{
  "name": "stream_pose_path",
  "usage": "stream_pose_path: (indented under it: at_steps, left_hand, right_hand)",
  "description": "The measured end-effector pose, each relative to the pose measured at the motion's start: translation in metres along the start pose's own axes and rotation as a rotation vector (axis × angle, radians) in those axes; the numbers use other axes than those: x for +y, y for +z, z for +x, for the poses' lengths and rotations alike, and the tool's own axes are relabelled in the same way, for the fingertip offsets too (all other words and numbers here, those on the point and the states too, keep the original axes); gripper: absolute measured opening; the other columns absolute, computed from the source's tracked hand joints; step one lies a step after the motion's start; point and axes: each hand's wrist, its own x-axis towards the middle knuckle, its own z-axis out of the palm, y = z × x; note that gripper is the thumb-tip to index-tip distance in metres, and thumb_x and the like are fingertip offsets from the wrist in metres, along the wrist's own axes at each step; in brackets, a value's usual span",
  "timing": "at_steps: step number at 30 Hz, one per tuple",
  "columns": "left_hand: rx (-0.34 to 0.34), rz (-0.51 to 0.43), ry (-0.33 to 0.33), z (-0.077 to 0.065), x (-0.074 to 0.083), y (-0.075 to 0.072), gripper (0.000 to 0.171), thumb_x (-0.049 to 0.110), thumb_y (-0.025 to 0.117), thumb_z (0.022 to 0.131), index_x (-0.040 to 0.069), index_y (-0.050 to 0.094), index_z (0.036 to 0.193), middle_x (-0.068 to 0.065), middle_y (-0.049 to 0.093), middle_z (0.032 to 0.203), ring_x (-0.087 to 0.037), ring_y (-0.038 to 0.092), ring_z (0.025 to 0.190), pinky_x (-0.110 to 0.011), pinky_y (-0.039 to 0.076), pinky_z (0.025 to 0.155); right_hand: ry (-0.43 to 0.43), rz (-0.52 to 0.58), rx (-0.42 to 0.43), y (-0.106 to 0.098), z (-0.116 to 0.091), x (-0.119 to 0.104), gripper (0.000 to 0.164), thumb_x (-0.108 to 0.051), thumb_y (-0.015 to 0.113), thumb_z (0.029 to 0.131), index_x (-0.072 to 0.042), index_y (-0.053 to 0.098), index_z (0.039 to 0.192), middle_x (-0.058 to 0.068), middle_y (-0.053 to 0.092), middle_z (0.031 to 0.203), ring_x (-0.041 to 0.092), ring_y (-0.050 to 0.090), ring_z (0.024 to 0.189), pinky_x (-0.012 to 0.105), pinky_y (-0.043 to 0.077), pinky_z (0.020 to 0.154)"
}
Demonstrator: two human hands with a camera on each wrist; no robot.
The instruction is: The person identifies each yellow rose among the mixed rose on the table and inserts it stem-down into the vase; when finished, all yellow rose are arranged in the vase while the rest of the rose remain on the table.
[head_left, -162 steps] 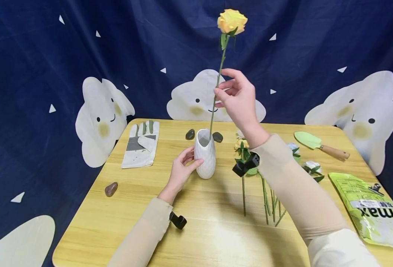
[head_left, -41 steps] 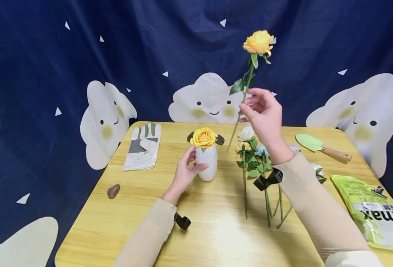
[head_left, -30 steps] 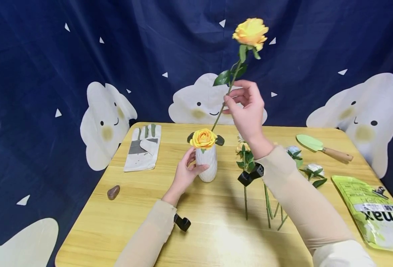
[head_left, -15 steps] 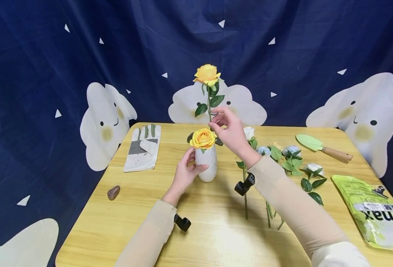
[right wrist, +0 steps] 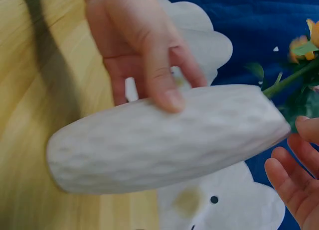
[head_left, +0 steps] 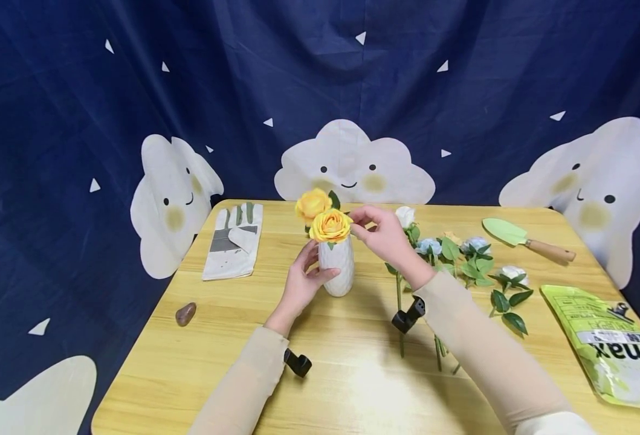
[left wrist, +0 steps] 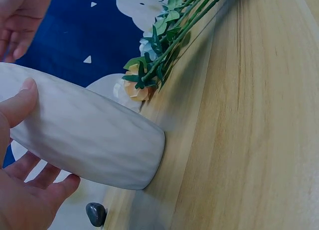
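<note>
Vase [head_left: 338,269] on the table [head_left: 352,380] is clasped by the left grip [head_left: 301,281]; nothing is held by the relaxed right grip [head_left: 382,234]. Its yellow roses [head_left: 331,226] could be dragged askew if brushed by the latter.

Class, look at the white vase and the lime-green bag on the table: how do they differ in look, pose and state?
The white vase is plain and textured; the lime-green bag carries printed lettering. The vase stands upright, while the bag lies flat. The left hand grips the vase; no hand touches the bag. Both are on the wooden table.
</note>
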Motion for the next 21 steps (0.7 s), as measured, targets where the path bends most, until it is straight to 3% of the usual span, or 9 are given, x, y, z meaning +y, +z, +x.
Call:
stream_pose_path:
  at_steps: [4,13,21]
  left_hand:
    - [0.008,-0.004,0.001,0.000,0.000,0.001,0.066,0.011,0.074,0.080,0.009,0.041,0.138,-0.016,0.050,0.128,-0.031,0.045,0.119,-0.046,0.040,0.096]
    - [-0.004,-0.017,0.007,0.000,-0.001,0.002,0.065,0.010,0.073,0.080,0.008,0.042,0.137,-0.015,0.051,0.127,-0.032,0.045,0.119,-0.047,0.040,0.095]
    - [0.001,-0.001,0.015,-0.001,-0.002,0.001,0.064,0.010,0.073,0.081,0.008,0.041,0.136,-0.018,0.048,0.130,-0.033,0.043,0.121,-0.048,0.039,0.097]
  right_hand:
    - [0.035,0.000,-0.014,-0.004,-0.009,0.009,0.012,-0.007,0.066,0.086,-0.004,0.067,0.097,0.007,0.067,0.089,0.019,0.059,0.079,0.036,0.051,0.064]
    - [0.153,0.027,0.017,-0.024,-0.042,0.035,0.018,-0.014,0.067,0.087,-0.004,0.065,0.101,0.011,0.067,0.092,0.020,0.060,0.076,0.024,0.049,0.061]
    - [0.200,0.035,0.061,-0.052,-0.076,0.062,0.021,-0.011,0.066,0.087,-0.001,0.063,0.106,0.015,0.064,0.092,0.015,0.060,0.070,0.031,0.053,0.060]
